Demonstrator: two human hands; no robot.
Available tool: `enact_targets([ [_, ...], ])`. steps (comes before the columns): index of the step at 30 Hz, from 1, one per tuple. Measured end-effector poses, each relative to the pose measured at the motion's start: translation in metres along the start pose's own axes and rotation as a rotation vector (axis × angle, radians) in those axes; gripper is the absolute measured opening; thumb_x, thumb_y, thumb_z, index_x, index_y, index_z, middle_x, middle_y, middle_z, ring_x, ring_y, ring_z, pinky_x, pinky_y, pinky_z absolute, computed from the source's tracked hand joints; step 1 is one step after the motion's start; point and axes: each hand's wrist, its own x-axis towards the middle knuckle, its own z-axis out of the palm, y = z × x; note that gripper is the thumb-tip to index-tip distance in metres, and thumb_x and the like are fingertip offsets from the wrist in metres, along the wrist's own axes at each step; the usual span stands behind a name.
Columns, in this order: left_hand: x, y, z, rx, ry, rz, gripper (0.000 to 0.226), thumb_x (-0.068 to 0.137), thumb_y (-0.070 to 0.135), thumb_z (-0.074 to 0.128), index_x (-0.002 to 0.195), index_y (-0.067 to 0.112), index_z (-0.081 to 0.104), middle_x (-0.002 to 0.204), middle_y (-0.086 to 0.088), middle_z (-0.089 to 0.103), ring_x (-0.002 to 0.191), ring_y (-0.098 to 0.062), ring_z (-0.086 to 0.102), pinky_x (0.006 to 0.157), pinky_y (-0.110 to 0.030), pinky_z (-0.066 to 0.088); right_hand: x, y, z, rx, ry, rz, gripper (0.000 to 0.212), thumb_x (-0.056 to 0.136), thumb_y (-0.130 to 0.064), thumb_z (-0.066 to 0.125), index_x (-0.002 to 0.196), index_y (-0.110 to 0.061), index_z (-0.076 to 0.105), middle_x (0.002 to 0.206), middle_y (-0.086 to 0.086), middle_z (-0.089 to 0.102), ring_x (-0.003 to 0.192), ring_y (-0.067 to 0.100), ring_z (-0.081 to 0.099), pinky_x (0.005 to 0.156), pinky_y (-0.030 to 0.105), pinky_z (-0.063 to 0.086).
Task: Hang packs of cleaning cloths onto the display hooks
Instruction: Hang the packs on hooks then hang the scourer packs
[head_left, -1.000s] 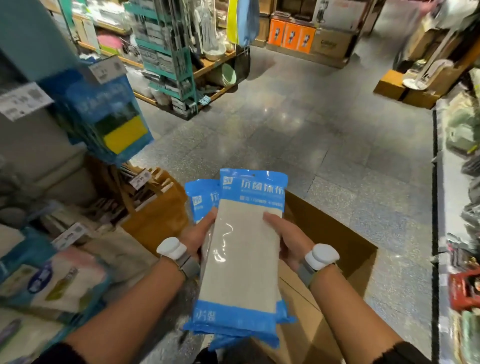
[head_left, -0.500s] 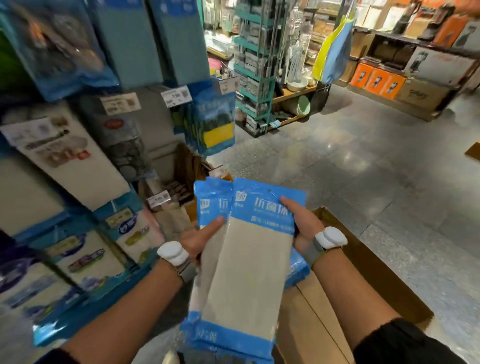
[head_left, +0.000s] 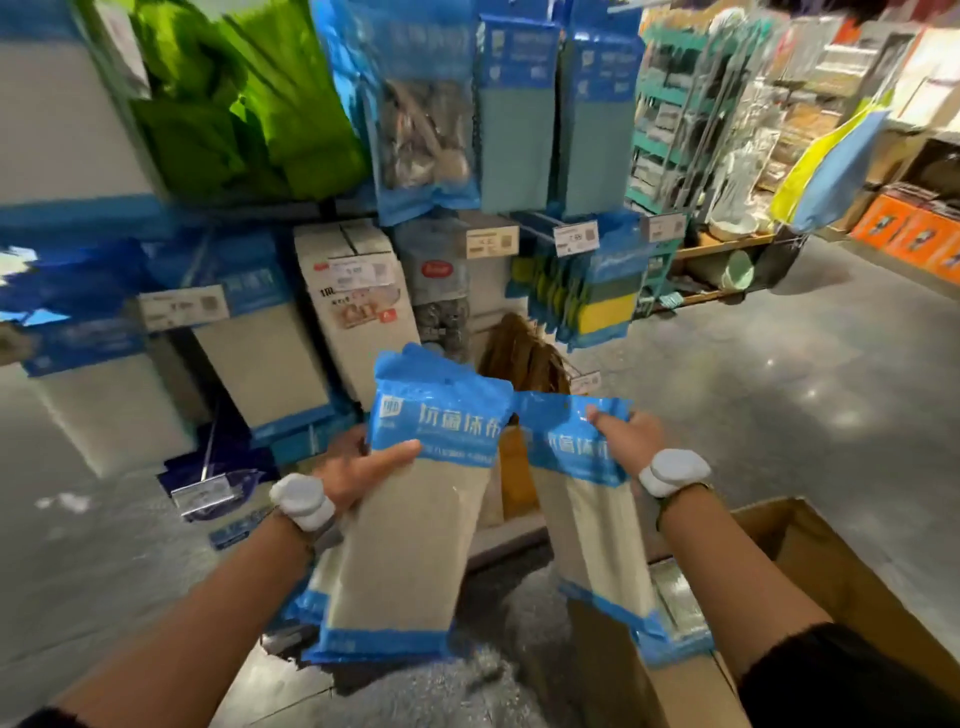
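Observation:
My left hand grips a stack of cloth packs, each beige with a blue header and blue bottom band; the thumb lies across the front pack. My right hand holds a single cloth pack by its blue header, apart from the stack and to its right. Both packs hang below chest height in front of the display wall, where similar packs hang on hooks with price tags. The hooks themselves are mostly hidden by the hanging goods.
An open cardboard box stands on the floor at the lower right under my right arm. Green bags, teal cloth packs and sponge packs hang above. A teal rack and shelving stand beyond on the grey floor.
The view has swung left and up from the aisle floor towards the display wall. My right hand has pulled one pack off the stack and drawn it to the right.

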Motion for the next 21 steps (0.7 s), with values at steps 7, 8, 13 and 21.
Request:
enact_targets([
  [7,-0.013,-0.013,-0.082,0.314,-0.158,0.132,0.066,0.065,0.057,0.088,0.118,0.024,0.066,0.109,0.011,0.075,0.102,-0.005,0.070,0.091,-0.031,0.056,-0.016,-0.079,0.094,0.164,-0.258,-0.049,0.070,0.088,-0.051,0.068,0.135,-0.001,0.056,0.126,0.014,0.062,0.126,0.034,0.057,0.096,0.038,0.051],
  [8,-0.017,-0.017,-0.099,0.372,-0.161,0.134,0.077,0.060,0.068,0.084,0.122,0.027,0.063,0.114,0.012,0.072,0.106,-0.005,0.068,0.095,-0.032,0.054,-0.020,-0.092,0.114,0.150,-0.298,-0.052,0.058,0.094,-0.040,0.064,0.135,0.001,0.055,0.128,0.013,0.061,0.127,0.033,0.056,0.092,0.035,0.049],
  [13,-0.034,-0.022,-0.147,0.554,-0.201,0.143,0.070,0.064,0.072,0.081,0.121,0.044,0.050,0.111,0.026,0.062,0.099,0.010,0.060,0.089,-0.019,0.049,-0.034,-0.145,0.185,0.227,-0.471,-0.094,0.049,0.095,-0.031,0.066,0.127,0.005,0.059,0.108,0.012,0.070,0.084,0.017,0.072,0.077,0.026,0.058],
  [21,-0.042,-0.026,-0.202,0.489,-0.077,0.137,0.119,0.068,0.065,0.083,0.158,0.043,0.007,0.149,0.013,0.051,0.134,-0.005,0.052,0.112,-0.028,0.043,-0.032,-0.211,0.274,0.370,-0.688,-0.011,0.038,0.086,-0.027,0.076,0.113,-0.002,0.070,0.104,0.019,0.075,0.090,0.035,0.073,0.084,0.048,0.060],
])
